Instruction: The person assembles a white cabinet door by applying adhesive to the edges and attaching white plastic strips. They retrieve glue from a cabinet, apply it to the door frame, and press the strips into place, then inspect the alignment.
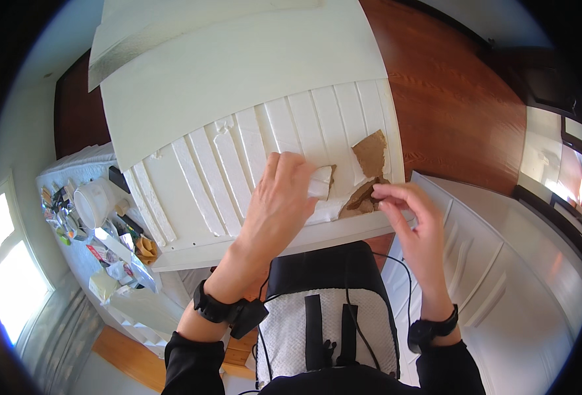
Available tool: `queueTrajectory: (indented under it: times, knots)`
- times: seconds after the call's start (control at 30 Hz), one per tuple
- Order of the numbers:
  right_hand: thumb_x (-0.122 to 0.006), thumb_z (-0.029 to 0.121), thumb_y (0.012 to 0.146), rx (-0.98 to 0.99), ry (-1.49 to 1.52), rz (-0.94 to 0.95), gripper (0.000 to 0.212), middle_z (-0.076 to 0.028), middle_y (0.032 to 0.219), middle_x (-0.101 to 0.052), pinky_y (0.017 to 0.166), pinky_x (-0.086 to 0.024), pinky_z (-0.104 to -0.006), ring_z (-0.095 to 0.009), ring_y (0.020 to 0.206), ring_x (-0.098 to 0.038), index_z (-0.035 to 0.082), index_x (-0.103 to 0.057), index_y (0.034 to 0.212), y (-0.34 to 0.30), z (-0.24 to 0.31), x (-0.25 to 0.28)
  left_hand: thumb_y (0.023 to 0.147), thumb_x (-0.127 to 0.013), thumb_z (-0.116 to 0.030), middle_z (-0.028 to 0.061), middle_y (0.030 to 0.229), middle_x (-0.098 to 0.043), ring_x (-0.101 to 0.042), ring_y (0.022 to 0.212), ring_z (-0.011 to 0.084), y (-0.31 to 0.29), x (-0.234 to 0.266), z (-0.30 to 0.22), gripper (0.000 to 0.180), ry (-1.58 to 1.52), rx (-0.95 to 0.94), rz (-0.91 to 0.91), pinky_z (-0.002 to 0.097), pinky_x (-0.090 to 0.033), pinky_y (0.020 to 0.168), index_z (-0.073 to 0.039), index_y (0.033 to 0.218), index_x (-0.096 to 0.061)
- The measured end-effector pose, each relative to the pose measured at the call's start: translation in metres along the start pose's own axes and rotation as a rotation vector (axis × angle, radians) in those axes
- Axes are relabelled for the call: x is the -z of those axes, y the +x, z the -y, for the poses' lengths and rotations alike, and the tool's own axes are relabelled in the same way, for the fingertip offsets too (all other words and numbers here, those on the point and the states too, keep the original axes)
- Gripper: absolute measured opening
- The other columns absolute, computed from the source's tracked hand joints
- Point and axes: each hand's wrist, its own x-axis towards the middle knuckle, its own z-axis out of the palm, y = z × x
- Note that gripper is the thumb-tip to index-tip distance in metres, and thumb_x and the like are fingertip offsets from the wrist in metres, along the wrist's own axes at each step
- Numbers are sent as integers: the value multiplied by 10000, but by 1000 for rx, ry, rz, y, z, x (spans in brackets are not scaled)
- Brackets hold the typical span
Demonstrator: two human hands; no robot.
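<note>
A large white panel (238, 99) lies before me, its near part lined with raised white strips (311, 122). My left hand (281, 194) is closed over the strips, its fingertips slightly blurred. From under its fingers sticks out a torn piece of white-faced brown cardboard (322, 184). My right hand (415, 210) pinches at the edge of a crumpled brown cardboard scrap (363, 197) by the panel's near right corner; part of the scrap is hidden by the fingers. Just beyond lies another torn brown cardboard piece (370, 155), flat on the strips.
At left, a covered table (60, 174) holds a white bucket (95, 204) and several small tools and packages. White panelled boards (502, 283) stand at right. Brown wood surface (455, 92) stretches beyond the panel. A black-edged seat (324, 263) with straps is below my hands.
</note>
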Motion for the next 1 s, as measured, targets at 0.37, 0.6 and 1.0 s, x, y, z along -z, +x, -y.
queueTrajectory:
  times: [0.37,0.6,1.0]
  knots:
    - [-619,-54,832,-150,115,-135,214,-65,962,-656,741,-488,-232,-126,796,-608,0,-657,1035,-28,9,-23,839,-675,-26,46,825,-676,-606,745,98,-15,33,-17,81,-840,675,51,240,-477,650,22,904,-679]
    - [-633,-20,853,-430,442,-30,198,-121,966,-680,760,-511,-253,-143,812,-644,-36,-611,1050,-47,19,-28,860,-661,-40,83,855,-665,-632,791,126,-14,34,-30,142,-1378,889,170,269,-539,711,43,971,-634]
    - [-672,-118,740,136,-112,-128,182,-125,860,-688,627,-515,-247,-184,751,-658,8,-658,870,-47,3,-1,873,-597,62,116,997,-664,-645,896,158,-33,21,-53,202,-1346,796,147,270,-551,779,48,1073,-615]
